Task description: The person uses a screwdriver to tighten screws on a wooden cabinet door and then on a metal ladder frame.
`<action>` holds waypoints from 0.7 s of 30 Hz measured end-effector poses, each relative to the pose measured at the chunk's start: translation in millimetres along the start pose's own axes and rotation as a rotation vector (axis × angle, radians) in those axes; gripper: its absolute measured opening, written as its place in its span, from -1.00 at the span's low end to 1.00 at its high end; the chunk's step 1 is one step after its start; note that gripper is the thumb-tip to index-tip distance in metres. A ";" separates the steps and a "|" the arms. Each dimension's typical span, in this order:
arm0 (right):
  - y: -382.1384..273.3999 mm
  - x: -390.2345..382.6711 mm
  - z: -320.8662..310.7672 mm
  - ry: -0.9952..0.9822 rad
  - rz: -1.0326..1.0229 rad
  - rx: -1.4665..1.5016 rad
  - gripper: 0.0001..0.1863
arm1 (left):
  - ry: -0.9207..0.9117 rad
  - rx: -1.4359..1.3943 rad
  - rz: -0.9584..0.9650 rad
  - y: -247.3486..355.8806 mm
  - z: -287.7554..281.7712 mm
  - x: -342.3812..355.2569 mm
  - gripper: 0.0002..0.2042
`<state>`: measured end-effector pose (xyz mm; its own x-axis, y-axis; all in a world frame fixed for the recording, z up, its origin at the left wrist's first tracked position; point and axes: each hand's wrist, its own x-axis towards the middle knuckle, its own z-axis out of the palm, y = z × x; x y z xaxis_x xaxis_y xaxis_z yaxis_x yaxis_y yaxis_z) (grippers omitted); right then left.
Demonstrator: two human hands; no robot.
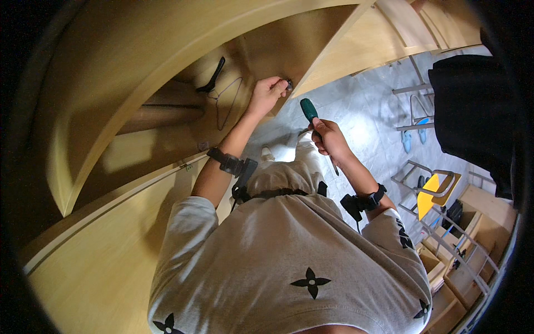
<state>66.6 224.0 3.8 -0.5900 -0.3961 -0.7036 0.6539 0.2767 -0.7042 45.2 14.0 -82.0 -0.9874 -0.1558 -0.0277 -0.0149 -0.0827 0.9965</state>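
Inside a light wooden cupboard (328,55), my left hand (267,96) is closed, its thumb and fingertips on a small shiny metal fitting (289,85) at the edge of the upright panel. The fingers partly cover that fitting, so its exact kind does not show. Just right of the panel, my right hand (331,139) grips a screwdriver (308,110). Its dark green handle points up and away from me, and the thin metal shaft comes out below the hand, tip toward me. The screwdriver is apart from the fitting.
A black hanger (212,76) and a wire hanger (228,104) hang in the cupboard, left of my left hand. On the right are black cloth (470,111), a metal-framed chair with a yellow part (427,196), blue slippers (406,141) on the floor and open wooden compartments (445,300).
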 end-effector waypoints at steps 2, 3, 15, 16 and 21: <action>-1.2 -7.1 3.0 0.000 0.006 0.010 -0.66 | 0.033 0.121 0.030 -1.2 2.0 -3.9 -0.73; -1.0 -10.1 6.1 -0.007 0.009 0.007 -0.66 | 0.067 0.241 0.063 -1.4 2.7 -5.0 -0.74; -8.6 3.8 15.4 -0.076 0.052 0.045 -0.69 | 0.179 0.196 0.169 -3.4 10.0 -5.4 -0.76; -8.8 1.3 15.2 -0.090 0.063 0.044 -0.69 | 0.211 0.149 0.179 -5.4 13.6 -6.2 -0.77; -26.3 8.0 20.0 -0.085 0.032 -0.008 -0.67 | 0.276 0.127 0.124 -7.7 25.0 -8.9 -0.77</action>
<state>54.1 196.1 18.7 -0.5262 -0.4593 -0.7156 0.6679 0.2977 -0.6821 50.2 40.6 -87.5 -0.9032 -0.4193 0.0913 0.0660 0.0746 0.9950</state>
